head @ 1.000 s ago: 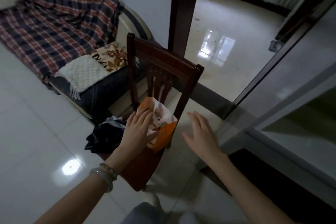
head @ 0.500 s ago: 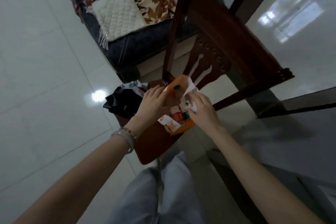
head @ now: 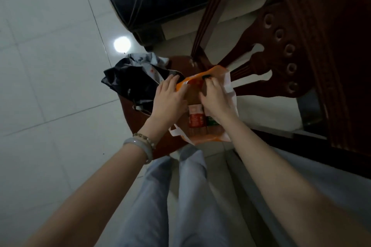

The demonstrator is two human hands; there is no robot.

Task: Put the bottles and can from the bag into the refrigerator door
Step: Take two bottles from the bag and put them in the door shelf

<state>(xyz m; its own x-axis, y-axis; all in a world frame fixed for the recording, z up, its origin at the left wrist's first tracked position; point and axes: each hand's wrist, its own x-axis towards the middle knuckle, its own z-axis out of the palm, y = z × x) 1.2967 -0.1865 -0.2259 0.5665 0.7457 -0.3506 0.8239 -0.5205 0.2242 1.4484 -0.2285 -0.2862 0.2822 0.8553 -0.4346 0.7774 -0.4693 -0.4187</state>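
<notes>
Bottles stand inside the orange and white bag (head: 202,138) on the seat of the dark wooden chair (head: 301,50): one with a red label (head: 195,119) and, just beside it, one with a green label (head: 211,120). Left hand (head: 167,100) lies on the left edge of the bag opening, fingers stretched and flat, grasping nothing. Right hand (head: 215,99) reaches into the opening; if its grip closes on something, I cannot tell. A black cloth (head: 132,82) lies on the seat, left of the bag.
</notes>
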